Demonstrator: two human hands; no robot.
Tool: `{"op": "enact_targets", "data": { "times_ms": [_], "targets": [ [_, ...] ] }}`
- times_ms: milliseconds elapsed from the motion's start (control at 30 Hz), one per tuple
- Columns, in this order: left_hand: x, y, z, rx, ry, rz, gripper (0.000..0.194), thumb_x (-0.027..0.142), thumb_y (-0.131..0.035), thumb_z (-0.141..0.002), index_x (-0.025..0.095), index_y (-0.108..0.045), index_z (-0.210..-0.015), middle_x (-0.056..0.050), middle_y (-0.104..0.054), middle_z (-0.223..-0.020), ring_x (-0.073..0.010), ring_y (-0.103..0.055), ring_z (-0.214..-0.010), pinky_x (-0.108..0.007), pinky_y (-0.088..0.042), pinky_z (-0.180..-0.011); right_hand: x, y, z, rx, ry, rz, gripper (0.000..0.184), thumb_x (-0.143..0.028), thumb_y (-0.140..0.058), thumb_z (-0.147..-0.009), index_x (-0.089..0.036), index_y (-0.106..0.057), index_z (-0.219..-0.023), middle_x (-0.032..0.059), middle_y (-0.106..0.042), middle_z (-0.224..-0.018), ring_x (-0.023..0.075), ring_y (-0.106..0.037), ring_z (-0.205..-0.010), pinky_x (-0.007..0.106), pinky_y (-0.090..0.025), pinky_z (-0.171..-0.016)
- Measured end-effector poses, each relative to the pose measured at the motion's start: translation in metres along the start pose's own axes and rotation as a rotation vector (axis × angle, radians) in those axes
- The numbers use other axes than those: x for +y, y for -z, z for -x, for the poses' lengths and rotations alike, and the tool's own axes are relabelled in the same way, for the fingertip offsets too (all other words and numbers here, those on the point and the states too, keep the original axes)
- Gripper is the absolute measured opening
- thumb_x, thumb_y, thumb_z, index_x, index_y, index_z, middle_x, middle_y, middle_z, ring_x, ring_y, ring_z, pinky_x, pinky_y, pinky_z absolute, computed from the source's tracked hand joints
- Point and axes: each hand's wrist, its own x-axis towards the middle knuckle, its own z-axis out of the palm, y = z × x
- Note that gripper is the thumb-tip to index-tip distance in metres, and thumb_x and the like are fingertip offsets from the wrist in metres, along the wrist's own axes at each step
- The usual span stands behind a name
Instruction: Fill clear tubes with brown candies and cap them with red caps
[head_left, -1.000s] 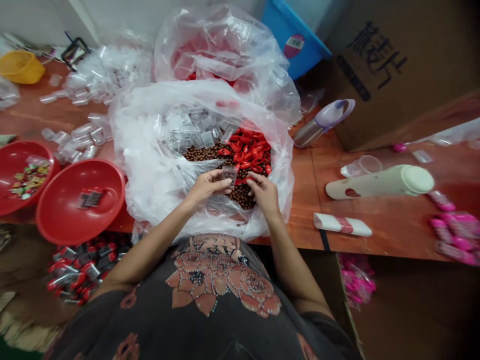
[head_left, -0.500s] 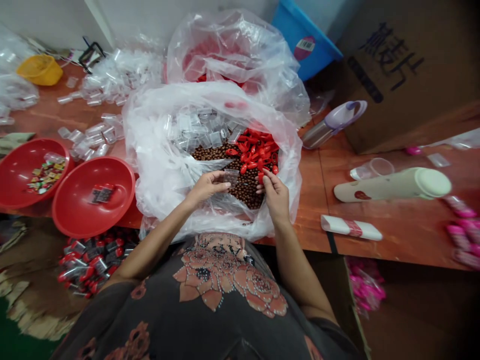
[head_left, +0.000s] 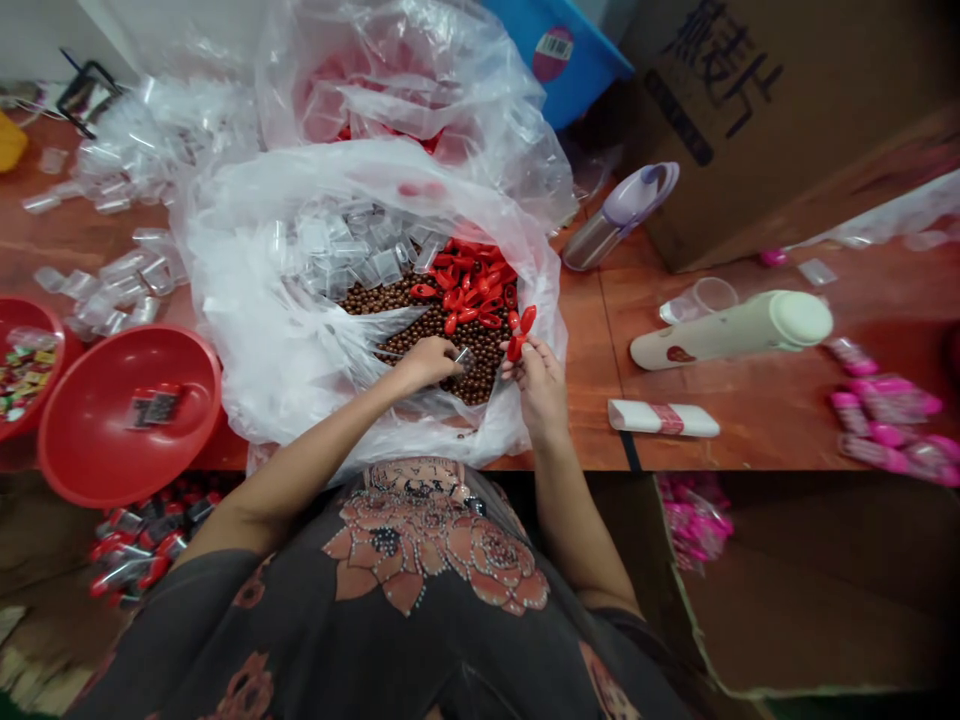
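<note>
My left hand [head_left: 429, 364] is closed on a small clear plastic container [head_left: 463, 357], low over the brown balls [head_left: 474, 384] in a white plastic bag [head_left: 229, 330]. To its right, my right hand [head_left: 543, 388] pinches a red plastic cap [head_left: 515, 347] between thumb and fingers, at the bag's right side. A pile of red caps [head_left: 480, 285] lies on the balls just beyond both hands. Clear empty containers [head_left: 352, 245] are heaped behind, toward the left inside the bag. How full the held container is cannot be made out.
A red bowl [head_left: 75, 440] on the left holds a few filled red-capped containers [head_left: 155, 407]. More of these lie below the table [head_left: 577, 350]. On the right are a purple-lidded bottle [head_left: 600, 240], a pale green flask [head_left: 720, 335] and a white roll [head_left: 664, 418]. A cardboard box [head_left: 720, 120] stands behind.
The view has shifted, so the surroundings sit further left. My left hand has lowered the container toward the balls and turned it. My right hand still holds the red cap.
</note>
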Motion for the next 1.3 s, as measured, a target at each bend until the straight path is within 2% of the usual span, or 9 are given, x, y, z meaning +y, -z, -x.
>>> {"op": "enact_targets", "data": {
  "times_ms": [200, 333, 467, 600, 733, 833, 1000, 1100, 1300],
  "targets": [
    [0.007, -0.010, -0.020, -0.047, 0.053, 0.226, 0.009, 0.015, -0.077, -0.065, 0.012, -0.070, -0.068, -0.001, -0.061, -0.057, -0.0131, -0.055, -0.046, -0.029, -0.051, -0.056, 0.005, 0.006, 0.001, 0.038, 0.051, 0.021, 0.025, -0.043, -0.069, -0.083, -0.026, -0.066, -0.101, -0.0032, -0.069, -0.092, 0.0068, -0.060, -0.068, 0.020, -0.051, -0.065],
    [0.001, -0.017, -0.026, -0.052, 0.045, 0.480, 0.014, 0.009, -0.076, -0.066, 0.011, -0.069, -0.078, 0.002, -0.059, -0.059, -0.0113, -0.056, -0.053, -0.029, -0.054, -0.061, 0.005, 0.007, 0.002, 0.049, 0.083, 0.018, 0.027, -0.042, -0.071, -0.083, -0.027, -0.065, -0.105, -0.0019, -0.070, -0.101, 0.0083, -0.063, -0.075, 0.022, -0.054, -0.070],
    [-0.003, -0.016, -0.020, -0.051, -0.024, 0.680, 0.023, 0.010, -0.077, -0.067, 0.011, -0.069, -0.089, -0.001, -0.066, -0.072, -0.0112, -0.060, -0.064, -0.030, -0.055, -0.070, 0.001, 0.006, 0.003, 0.068, 0.122, 0.013, 0.025, -0.039, -0.070, -0.084, -0.029, -0.066, -0.106, -0.0013, -0.070, -0.108, 0.0092, -0.065, -0.082, 0.023, -0.054, -0.070],
    [0.000, -0.003, 0.002, -0.055, -0.135, 0.789, 0.032, 0.016, -0.080, -0.066, 0.013, -0.070, -0.097, -0.004, -0.072, -0.089, -0.0127, -0.065, -0.077, -0.029, -0.055, -0.075, -0.004, 0.004, 0.003, 0.082, 0.162, 0.046, 0.023, -0.037, -0.067, -0.086, -0.031, -0.067, -0.108, -0.0014, -0.069, -0.110, 0.0101, -0.065, -0.085, 0.024, -0.054, -0.072],
    [0.003, 0.013, 0.026, -0.012, -0.208, 0.828, 0.038, 0.022, -0.082, -0.066, 0.015, -0.070, -0.101, -0.004, -0.073, -0.095, -0.0129, -0.067, -0.079, -0.029, -0.054, -0.079, -0.007, -0.003, 0.001, 0.040, 0.165, 0.035, 0.023, -0.037, -0.070, -0.084, -0.031, -0.069, -0.107, -0.0022, -0.070, -0.106, 0.0098, -0.064, -0.082, 0.026, -0.055, -0.076],
    [0.002, 0.021, 0.037, 0.045, -0.236, 0.815, 0.037, 0.022, -0.081, -0.067, 0.015, -0.070, -0.102, -0.005, -0.073, -0.099, -0.0126, -0.067, -0.082, -0.029, -0.053, -0.083, -0.013, -0.015, 0.000, -0.014, 0.187, 0.048, 0.027, -0.038, -0.071, -0.084, -0.032, -0.069, -0.110, -0.0017, -0.070, -0.110, 0.0111, -0.065, -0.087, 0.027, -0.055, -0.081],
    [0.000, 0.028, 0.047, 0.097, -0.287, 0.729, 0.035, 0.023, -0.080, -0.069, 0.015, -0.071, -0.102, -0.007, -0.074, -0.104, -0.0146, -0.068, -0.090, -0.033, -0.051, -0.094, -0.034, -0.042, -0.002, -0.104, 0.295, 0.159, 0.025, -0.036, -0.073, -0.083, -0.032, -0.072, -0.108, -0.0014, -0.071, -0.106, 0.0146, -0.065, -0.097, 0.031, -0.054, -0.090],
    [-0.005, 0.030, 0.050, 0.115, -0.305, 0.703, 0.036, 0.026, -0.080, -0.069, 0.016, -0.072, -0.103, -0.007, -0.073, -0.106, -0.0163, -0.068, -0.093, -0.034, -0.051, -0.094, -0.046, -0.055, 0.000, -0.185, 0.354, 0.270, 0.021, -0.033, -0.074, -0.082, -0.031, -0.076, -0.103, -0.0007, -0.072, -0.102, 0.0165, -0.066, -0.098, 0.036, -0.052, -0.098],
    [-0.015, 0.032, 0.057, 0.133, -0.307, 0.711, 0.042, 0.030, -0.082, -0.069, 0.015, -0.073, -0.107, -0.009, -0.074, -0.107, -0.0179, -0.069, -0.093, -0.033, -0.052, -0.091, -0.051, -0.066, 0.007, -0.273, 0.458, 0.408, 0.018, -0.028, -0.074, -0.083, -0.035, -0.078, -0.099, -0.0004, -0.073, -0.098, 0.0180, -0.066, -0.095, 0.039, -0.051, -0.098]
  ]
}}
